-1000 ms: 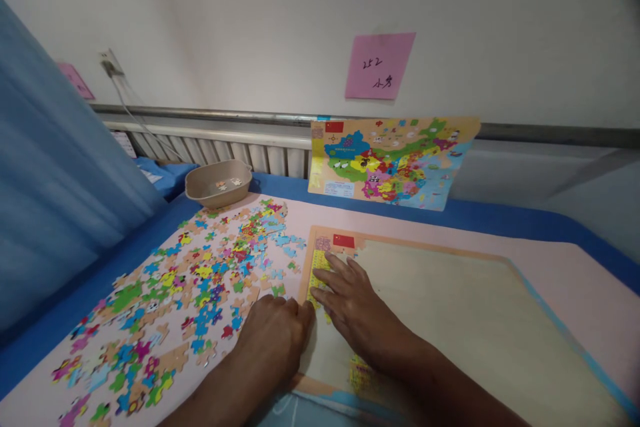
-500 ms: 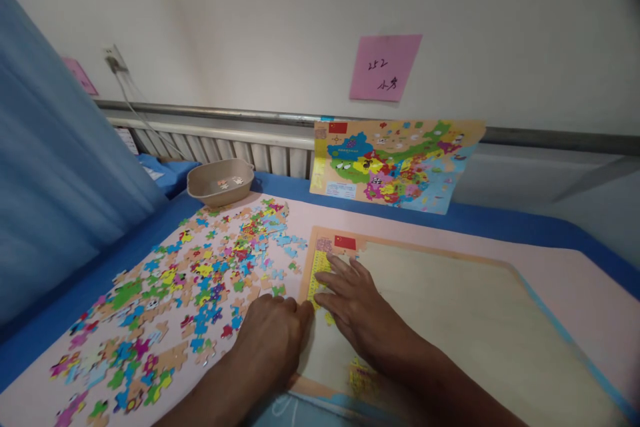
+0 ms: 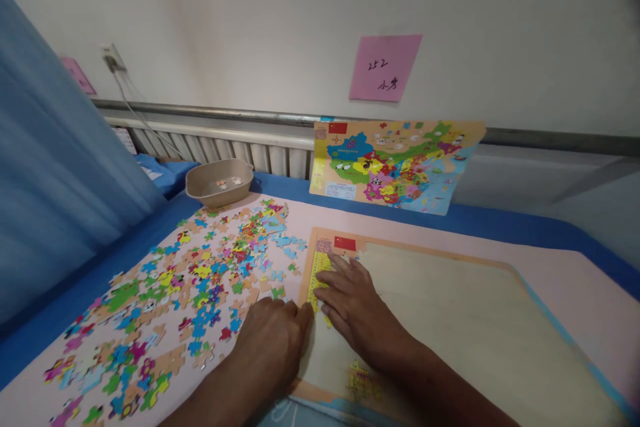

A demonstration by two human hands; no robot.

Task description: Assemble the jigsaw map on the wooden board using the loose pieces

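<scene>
A jigsaw puzzle board [image 3: 450, 307] with a printed border lies before me, its middle mostly bare. Joined yellow puzzle pieces [image 3: 323, 263] run down its left side, below a red flag piece [image 3: 345, 244]. My right hand [image 3: 353, 307] rests over these pieces, fingers stretched and apart. Beside it, my left hand [image 3: 274, 333] is curled at the board's left edge, thumb side close to the yellow strip. Whatever its fingers pinch is hidden. Another group of yellow pieces [image 3: 363, 380] lies lower on the board, partly behind my right forearm.
Loose puzzle pieces [image 3: 200, 273] spread across the pink sheet at left. Behind them stands a beige basin [image 3: 220, 183] with a few pieces inside. A colourful map picture [image 3: 395, 167] leans against the wall rail. A blue curtain [image 3: 60, 167] hangs at left.
Both hands stay in almost the same place at the board's left side. My right fingers have shifted very slightly; the pieces look unchanged.
</scene>
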